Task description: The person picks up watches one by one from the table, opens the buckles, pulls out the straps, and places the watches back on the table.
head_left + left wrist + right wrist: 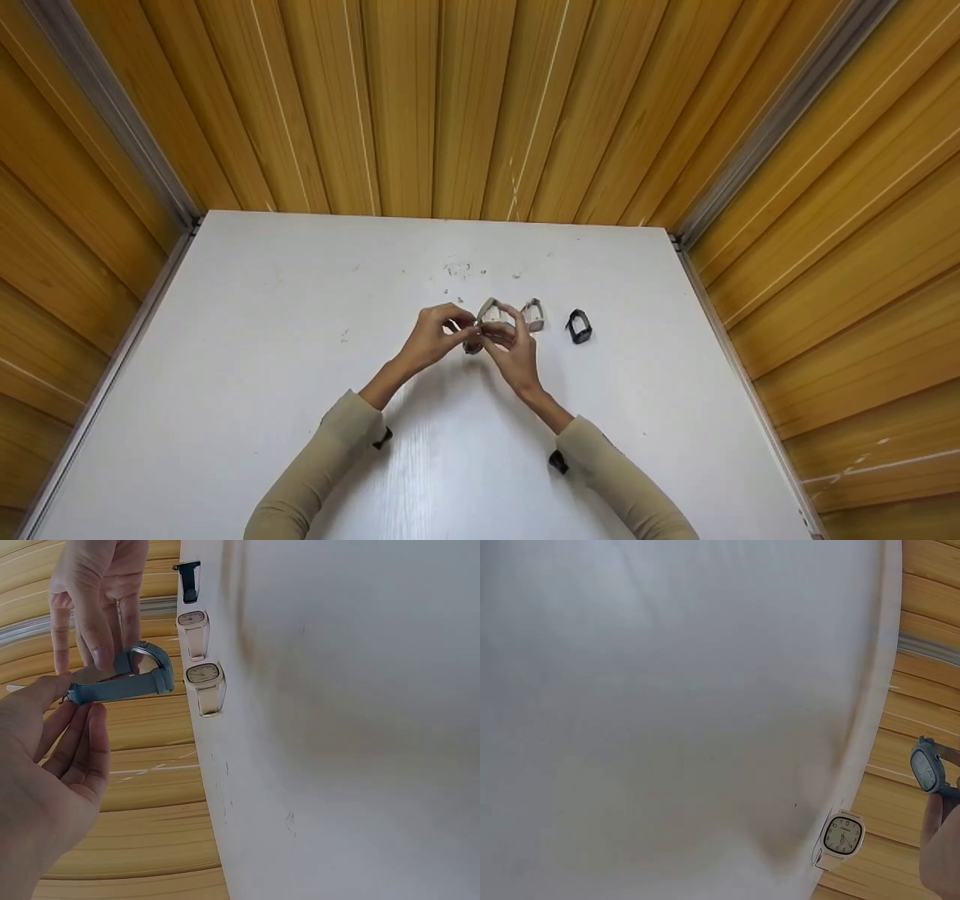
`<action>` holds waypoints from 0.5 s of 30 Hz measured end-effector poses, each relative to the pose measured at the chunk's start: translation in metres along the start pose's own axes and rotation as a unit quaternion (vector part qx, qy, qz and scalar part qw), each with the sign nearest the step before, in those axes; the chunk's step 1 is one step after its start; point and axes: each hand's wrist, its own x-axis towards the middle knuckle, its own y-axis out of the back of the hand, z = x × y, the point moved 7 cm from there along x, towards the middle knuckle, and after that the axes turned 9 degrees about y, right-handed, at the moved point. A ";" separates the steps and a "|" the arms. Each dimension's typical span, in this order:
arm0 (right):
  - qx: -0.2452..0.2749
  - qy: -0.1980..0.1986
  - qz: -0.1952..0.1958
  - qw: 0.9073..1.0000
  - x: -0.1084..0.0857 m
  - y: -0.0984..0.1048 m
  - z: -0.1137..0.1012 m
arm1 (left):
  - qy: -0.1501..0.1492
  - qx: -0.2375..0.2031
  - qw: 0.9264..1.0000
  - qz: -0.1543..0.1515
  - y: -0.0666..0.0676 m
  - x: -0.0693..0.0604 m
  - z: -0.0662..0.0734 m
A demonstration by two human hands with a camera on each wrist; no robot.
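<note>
A blue-grey wristwatch [124, 688], its strap bent into a loop, is held up between both hands. My left hand [435, 334] pinches the strap near its end between thumb and fingers; the left wrist view shows this hand [52, 772] close up. Opposite it, my right hand [516, 360] has its thumb and fingers at the other side of the strap, seen from the far side as a hand [101, 592] in the left wrist view. The watch's face [928, 767] shows at the right edge of the right wrist view. The fingers partly hide the strap ends.
Just beyond the hands, a cream watch [205, 686], a pink watch [195, 634] and a black watch [579, 326] stand in a row on the white table [262, 337]. Wood-patterned walls [435, 112] enclose the table's back and sides.
</note>
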 end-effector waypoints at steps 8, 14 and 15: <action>-0.025 0.021 -0.015 0.999 0.001 0.000 -0.006 | -0.009 -0.009 1.000 0.018 0.002 0.000 -0.001; -0.029 0.016 -0.020 0.999 -0.001 0.001 -0.005 | 0.007 -0.021 0.999 0.025 0.003 -0.001 -0.004; -0.029 0.016 -0.021 0.999 -0.001 0.001 -0.005 | 0.010 -0.021 0.999 0.026 0.003 -0.001 -0.004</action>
